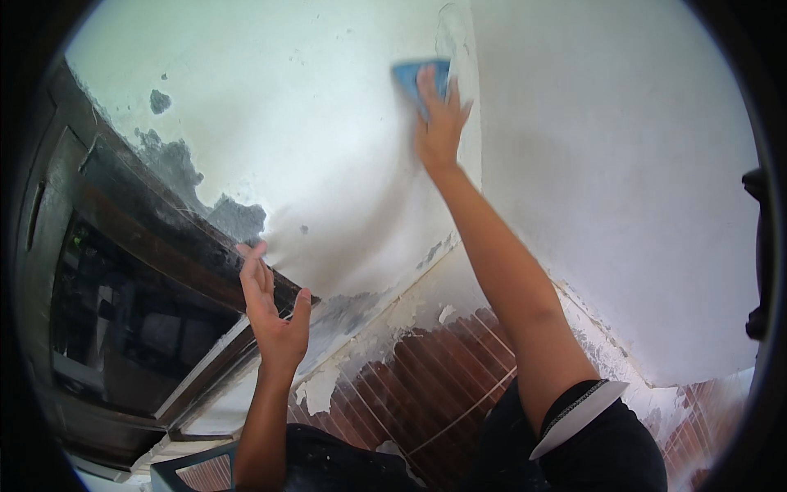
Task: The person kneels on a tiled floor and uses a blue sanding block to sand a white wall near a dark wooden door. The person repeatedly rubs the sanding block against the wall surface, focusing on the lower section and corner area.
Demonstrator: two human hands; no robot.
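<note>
My right hand [441,126] is raised high and presses a blue flat tool [406,75], slightly blurred, against the white plastered wall [332,123] near its inner corner. The tool looks like a sanding block or a plastic scraper; which one I cannot tell. Its fingers lie spread over the tool's back. Lower left, my left hand [276,307] is held up with its fingers apart and nothing in it, near the dark wooden window frame [203,264]. Grey bare patches [237,218] show in the wall along that frame.
The adjoining wall [615,154] stands at the right. Below the walls are reddish-brown tiles [439,381] with white splotches and peeling coating. Dark window glass [135,320] fills the left. Part of a dark plastic piece, perhaps a chair [163,476], shows at the bottom left.
</note>
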